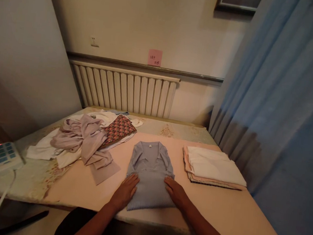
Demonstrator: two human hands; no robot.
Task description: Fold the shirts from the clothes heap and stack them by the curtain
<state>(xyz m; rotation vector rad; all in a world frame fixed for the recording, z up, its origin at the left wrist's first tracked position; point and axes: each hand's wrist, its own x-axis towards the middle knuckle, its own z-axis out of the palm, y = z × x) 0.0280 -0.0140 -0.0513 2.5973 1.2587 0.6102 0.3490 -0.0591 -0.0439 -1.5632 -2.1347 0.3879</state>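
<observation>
A grey-blue ribbed shirt [152, 186] lies folded into a rough rectangle on the pink cloth [214, 206], its collar pointing away from me. My left hand [126, 190] rests on the shirt's left edge with fingers stretched out. On the opposite edge lies my right hand [176, 192], its fingers also extended and flat on the fabric. Neither hand grasps anything. The lower part of the shirt is folded up over the front, below the open collar.
Left of the shirt is a heap of crumpled clothes [80, 136] with a red patterned cloth [119, 129]. A stack of folded garments [215, 166] sits at right. A white power strip [5, 157] stands at the left edge. Behind are a radiator [128, 91] and blue curtain [271, 87].
</observation>
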